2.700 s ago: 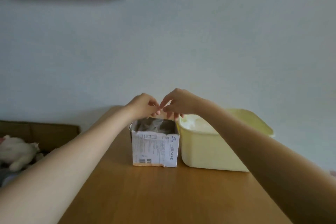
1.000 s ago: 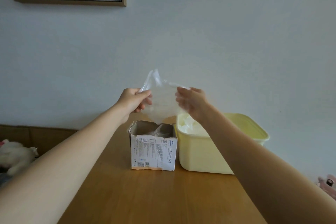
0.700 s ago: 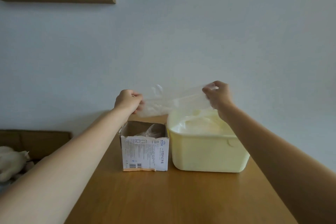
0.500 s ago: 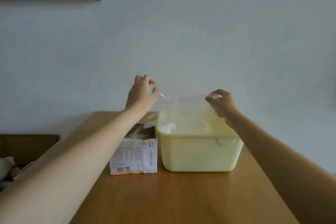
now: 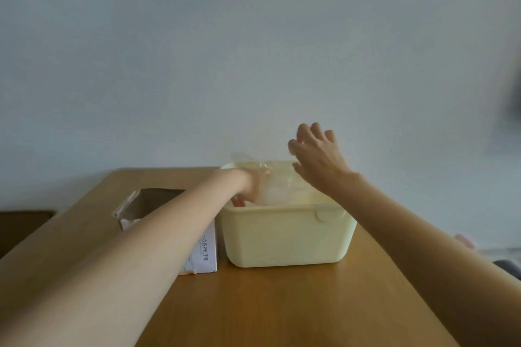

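The left hand dips into the yellow bin on the desk, at the clear plastic bag lying inside; I cannot tell its grip. The right hand hovers above the bin, fingers spread.

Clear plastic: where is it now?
Head view, centre: the clear plastic lies inside the yellow tub, at the left hand reaching in, below the open right hand; the cardboard box stands just left of the tub.

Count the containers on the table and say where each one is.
2. The yellow bin stands on the table with the left hand inside it; the open cardboard box sits left of it, partly behind the left forearm. Arms may hide more.
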A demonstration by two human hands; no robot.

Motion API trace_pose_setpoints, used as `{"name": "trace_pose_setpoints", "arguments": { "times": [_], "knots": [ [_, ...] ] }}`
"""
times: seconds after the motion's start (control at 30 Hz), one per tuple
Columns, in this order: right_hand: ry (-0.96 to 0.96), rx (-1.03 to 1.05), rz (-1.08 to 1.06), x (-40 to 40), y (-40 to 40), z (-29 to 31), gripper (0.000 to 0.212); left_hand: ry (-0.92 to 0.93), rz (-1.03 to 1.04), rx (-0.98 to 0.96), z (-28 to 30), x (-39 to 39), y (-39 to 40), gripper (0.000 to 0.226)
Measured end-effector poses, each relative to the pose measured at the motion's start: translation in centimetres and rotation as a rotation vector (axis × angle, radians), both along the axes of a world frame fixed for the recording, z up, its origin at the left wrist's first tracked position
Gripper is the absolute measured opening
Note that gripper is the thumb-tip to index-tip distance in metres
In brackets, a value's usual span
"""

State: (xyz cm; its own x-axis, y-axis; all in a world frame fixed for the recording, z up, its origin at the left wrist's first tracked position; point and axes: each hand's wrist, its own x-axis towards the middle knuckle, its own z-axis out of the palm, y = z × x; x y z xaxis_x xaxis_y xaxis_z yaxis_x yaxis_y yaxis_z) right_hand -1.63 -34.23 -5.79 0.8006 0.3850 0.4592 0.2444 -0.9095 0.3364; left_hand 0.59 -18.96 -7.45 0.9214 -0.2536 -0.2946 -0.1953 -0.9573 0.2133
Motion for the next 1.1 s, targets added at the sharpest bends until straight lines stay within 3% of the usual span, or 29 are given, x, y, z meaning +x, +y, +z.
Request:
{"name": "trace_pose_setpoints", "arguments": {
  "times": [0.07,0.17,0.23,0.33,0.4,0.5,0.67,0.77,0.87,0.93,1.0,1.1],
  "knots": [
    [0.287,0.055,0.086,-0.2,0.7,0.2,0.037,-0.003,-0.04,0.114,-0.7,0.5,0.0,0.079],
    [0.947,0.145,-0.104,-0.7,1.7,0.3,0.056,0.027,-0.066,0.209,-1.1,0.8,0.3,0.078],
    [1.121,0.062,-0.26,-0.4,1.5,0.0,0.059,0.075,-0.079,0.242,-1.3,1.1,0.4,0.076],
    [1.082,0.15,-0.433,0.6,0.8,-0.4,0.051,0.124,-0.081,0.313,-1.2,1.6,0.5,0.078],
    [1.031,0.217,-0.499,1.7,0.6,-1.1,0.066,0.129,-0.056,0.365,-0.9,1.4,0.3,0.074],
    [0.966,0.177,-0.485,3.4,1.0,-2.1,0.073,0.119,-0.049,0.399,-0.8,1.8,0.1,0.064],
    [0.977,0.122,-0.499,3.4,1.5,-1.0,0.059,0.151,-0.021,0.382,-0.2,1.6,-0.3,0.061],
    [0.99,0.103,-0.499,3.3,1.7,-0.8,0.052,0.087,-0.012,0.265,0.2,1.2,-0.6,0.06],
    [1.004,0.078,-0.449,2.9,2.0,-0.7,0.048,-0.09,-0.015,0.087,1.1,0.0,0.0,0.049],
    [1.031,0.058,-0.387,2.3,2.5,-0.3,0.05,-0.091,-0.008,-0.055,1.6,-1.0,1.1,0.042],
    [0.995,0.026,-0.354,1.1,3.2,0.5,0.059,-0.069,0.011,-0.205,2.1,-2.2,2.2,0.038],
    [0.796,-0.001,-0.275,0.5,4.2,1.7,0.078,-0.189,0.038,-0.42,3.2,-3.8,4.1,0.036]
  ]
}}
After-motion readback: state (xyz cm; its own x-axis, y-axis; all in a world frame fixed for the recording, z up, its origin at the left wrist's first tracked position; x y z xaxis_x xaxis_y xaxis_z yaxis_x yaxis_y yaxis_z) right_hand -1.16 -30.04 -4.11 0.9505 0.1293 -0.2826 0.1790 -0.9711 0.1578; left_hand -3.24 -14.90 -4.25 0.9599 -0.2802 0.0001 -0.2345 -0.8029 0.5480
